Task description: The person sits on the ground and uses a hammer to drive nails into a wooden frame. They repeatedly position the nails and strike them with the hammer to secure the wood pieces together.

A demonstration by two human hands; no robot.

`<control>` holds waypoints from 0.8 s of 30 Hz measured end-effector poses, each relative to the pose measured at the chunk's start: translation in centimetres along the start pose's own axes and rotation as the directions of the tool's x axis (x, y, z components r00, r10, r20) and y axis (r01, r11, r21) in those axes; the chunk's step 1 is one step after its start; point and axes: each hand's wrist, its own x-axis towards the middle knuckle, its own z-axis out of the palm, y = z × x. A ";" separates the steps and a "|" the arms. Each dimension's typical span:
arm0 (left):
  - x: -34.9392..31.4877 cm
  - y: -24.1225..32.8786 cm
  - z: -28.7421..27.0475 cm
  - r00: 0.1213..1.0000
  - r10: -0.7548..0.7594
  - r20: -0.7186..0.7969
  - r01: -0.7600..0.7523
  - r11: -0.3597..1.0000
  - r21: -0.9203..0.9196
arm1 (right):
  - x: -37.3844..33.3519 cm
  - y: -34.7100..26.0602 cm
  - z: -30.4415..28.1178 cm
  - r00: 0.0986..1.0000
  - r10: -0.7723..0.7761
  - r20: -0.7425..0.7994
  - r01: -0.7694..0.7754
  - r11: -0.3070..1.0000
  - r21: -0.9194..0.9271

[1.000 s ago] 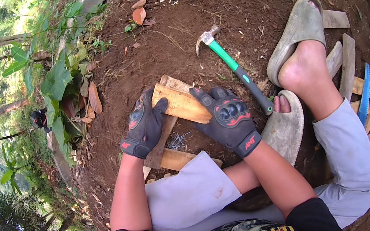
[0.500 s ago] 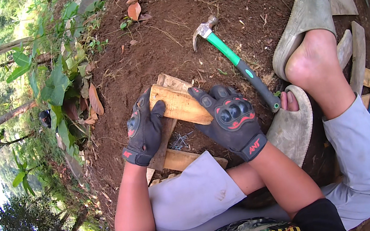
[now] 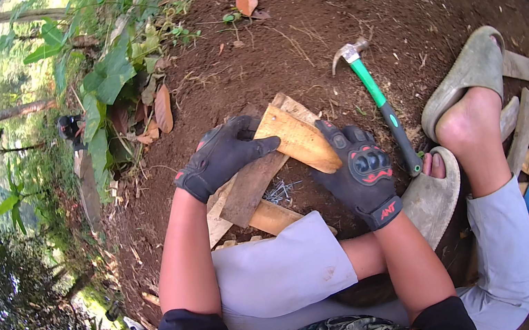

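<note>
We've got the left hand [image 3: 224,156] and right hand [image 3: 360,173] both gripping the wood piece [image 3: 297,138], nails [image 3: 277,192] just below it, hammer [image 3: 376,101] right of right hand.

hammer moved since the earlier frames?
No. The green-handled hammer lies on the dirt with its grip end by the sandal, as before; only the camera shifted.

The gloved hands covered both ends of the short pale wooden board [image 3: 295,139]; the small grey nails [image 3: 277,192] beneath blurred together, uncountable.
</note>
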 end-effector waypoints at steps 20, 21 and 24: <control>0.5 -1.0 0.7 0.985 0.156 -0.078 -0.133 0.961 0.243 | 0.2 -0.7 0.8 0.999 -0.034 0.022 0.038 0.985 -0.170; 0.4 -0.6 1.3 0.978 0.155 -0.140 -0.119 0.965 0.232 | 0.2 -0.7 0.9 0.999 -0.035 0.024 0.039 0.985 -0.167; 1.2 0.4 2.6 0.965 0.138 -0.224 -0.086 0.970 0.229 | 0.1 -0.7 0.7 1.000 -0.023 0.014 0.025 0.984 -0.174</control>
